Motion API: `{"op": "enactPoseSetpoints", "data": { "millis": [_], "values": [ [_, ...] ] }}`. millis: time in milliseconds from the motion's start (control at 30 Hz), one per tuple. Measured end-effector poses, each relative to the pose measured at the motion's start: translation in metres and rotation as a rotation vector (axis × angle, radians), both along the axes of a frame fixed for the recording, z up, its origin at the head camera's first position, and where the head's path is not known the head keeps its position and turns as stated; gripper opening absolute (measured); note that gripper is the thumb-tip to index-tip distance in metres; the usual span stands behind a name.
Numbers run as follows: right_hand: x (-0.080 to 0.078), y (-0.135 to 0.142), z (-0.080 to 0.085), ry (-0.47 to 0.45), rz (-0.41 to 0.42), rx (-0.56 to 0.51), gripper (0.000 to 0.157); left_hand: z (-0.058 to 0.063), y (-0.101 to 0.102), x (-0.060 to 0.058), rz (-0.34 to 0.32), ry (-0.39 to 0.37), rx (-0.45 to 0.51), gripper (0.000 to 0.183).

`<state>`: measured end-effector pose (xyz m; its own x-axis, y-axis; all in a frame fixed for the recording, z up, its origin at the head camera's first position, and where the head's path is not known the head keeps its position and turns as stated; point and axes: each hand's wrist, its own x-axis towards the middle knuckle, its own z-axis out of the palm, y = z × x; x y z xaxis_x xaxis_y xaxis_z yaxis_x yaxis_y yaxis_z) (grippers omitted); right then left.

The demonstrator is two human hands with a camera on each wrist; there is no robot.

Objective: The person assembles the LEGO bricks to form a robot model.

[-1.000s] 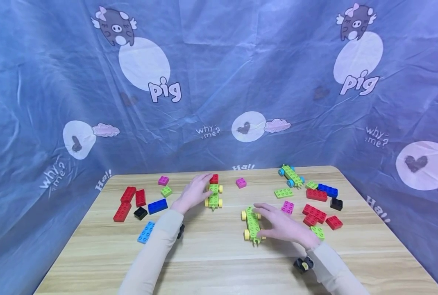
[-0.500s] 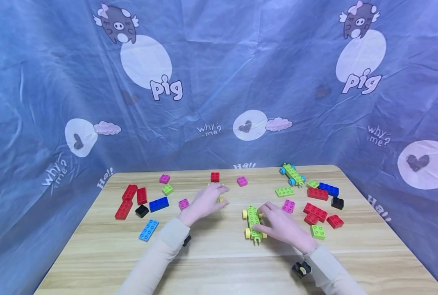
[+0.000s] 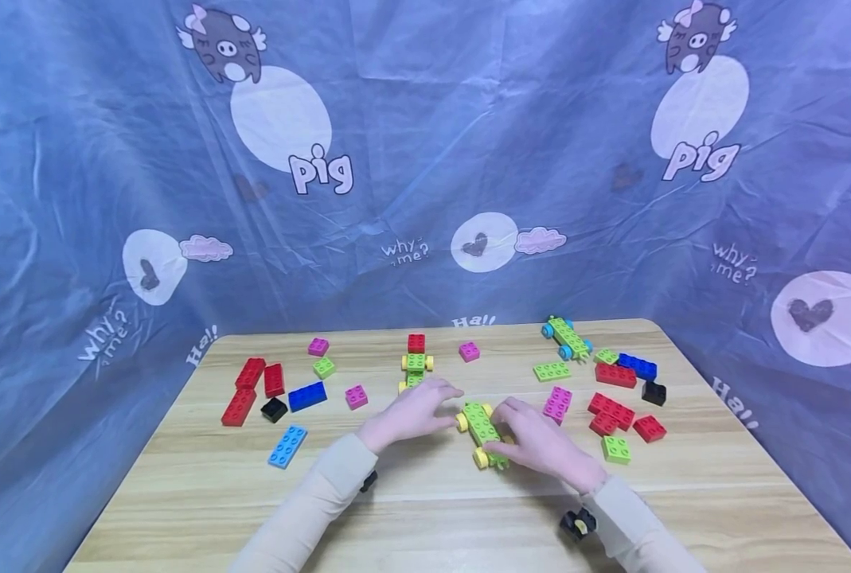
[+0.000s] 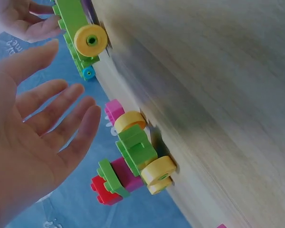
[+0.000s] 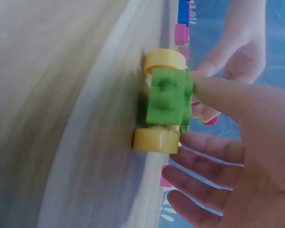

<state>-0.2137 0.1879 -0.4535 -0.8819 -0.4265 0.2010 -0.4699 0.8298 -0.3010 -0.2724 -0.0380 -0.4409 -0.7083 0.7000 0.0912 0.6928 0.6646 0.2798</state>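
In the head view, a green toy car base (image 3: 480,426) with yellow wheels stands on the wooden table, angled slightly. My right hand (image 3: 543,442) grips it, thumb over its near part and fingers along its right side. The right wrist view shows the thumb against the green end of the car base (image 5: 166,97). My left hand (image 3: 414,412) hovers just left of that car, holding nothing. Its fingers are extended and apart in the left wrist view. Behind it stands another green car base (image 4: 137,149) with yellow wheels, carrying magenta, green and red bricks; the left hand partly hides it in the head view.
On the left lie red bricks (image 3: 239,407), a blue brick (image 3: 307,395), a black brick (image 3: 274,410) and a light-blue plate (image 3: 287,446). Several red, blue, green and magenta bricks (image 3: 557,404) lie right. A blue-wheeled car base (image 3: 567,337) stands at the back right.
My left hand has left the rear car and come nearer and to the right. The near car's far end has swung left under my right hand.
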Motion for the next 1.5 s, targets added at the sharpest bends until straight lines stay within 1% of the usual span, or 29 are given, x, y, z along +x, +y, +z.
{"op": "enactPoseSetpoints", "data": {
  "millis": [100,233,300,400,467,533,600,667,767,900,1033,1167,1267,1400,1500],
  "values": [
    [-0.001,0.000,0.002,-0.024,0.080,-0.012,0.035,-0.001,-0.001,0.001,-0.020,-0.018,-0.011,0.055],
    [-0.002,0.001,0.005,-0.044,0.179,-0.029,0.032,-0.003,-0.003,0.001,-0.084,-0.051,-0.023,0.057],
    [-0.002,0.001,0.005,-0.042,0.208,-0.035,0.031,-0.004,-0.003,0.002,-0.122,-0.064,-0.026,0.055],
    [-0.001,0.002,0.006,-0.032,0.218,-0.032,0.032,-0.005,-0.004,0.002,-0.162,-0.066,-0.039,0.048],
    [0.000,0.002,0.006,-0.035,0.209,-0.020,0.037,-0.005,-0.005,0.003,-0.168,-0.070,-0.047,0.044],
    [0.001,0.003,0.005,-0.046,0.198,0.000,0.046,-0.005,-0.006,0.003,-0.164,-0.070,-0.052,0.041],
    [0.001,0.003,0.004,-0.061,0.192,0.014,0.055,-0.006,-0.006,0.004,-0.156,-0.072,-0.053,0.041],
    [0.002,0.004,0.004,-0.074,0.186,0.026,0.059,-0.007,-0.007,0.004,-0.155,-0.072,-0.048,0.042],
    [0.000,0.007,0.003,-0.066,0.184,0.017,0.055,-0.009,-0.008,0.004,-0.150,-0.067,-0.035,0.040],
    [-0.004,0.011,0.002,-0.001,0.162,0.006,0.048,-0.010,-0.010,0.006,-0.137,-0.061,-0.017,0.035],
    [-0.007,0.013,0.001,0.046,0.098,0.003,0.044,-0.009,-0.013,0.007,-0.136,-0.042,-0.019,0.030],
    [-0.011,0.011,-0.001,0.039,0.010,-0.010,0.041,-0.009,-0.015,0.008,-0.137,-0.038,-0.031,0.030],
    [-0.013,0.009,-0.002,0.024,-0.042,-0.033,0.035,-0.008,-0.015,0.009,-0.131,-0.046,-0.033,0.031],
    [-0.015,0.007,-0.002,0.011,-0.086,-0.050,0.026,-0.009,-0.015,0.011,-0.128,-0.043,-0.036,0.029],
    [-0.016,0.004,-0.002,-0.008,-0.102,-0.051,0.021,-0.010,-0.014,0.011,-0.129,-0.033,-0.032,0.026]
  ]
}}
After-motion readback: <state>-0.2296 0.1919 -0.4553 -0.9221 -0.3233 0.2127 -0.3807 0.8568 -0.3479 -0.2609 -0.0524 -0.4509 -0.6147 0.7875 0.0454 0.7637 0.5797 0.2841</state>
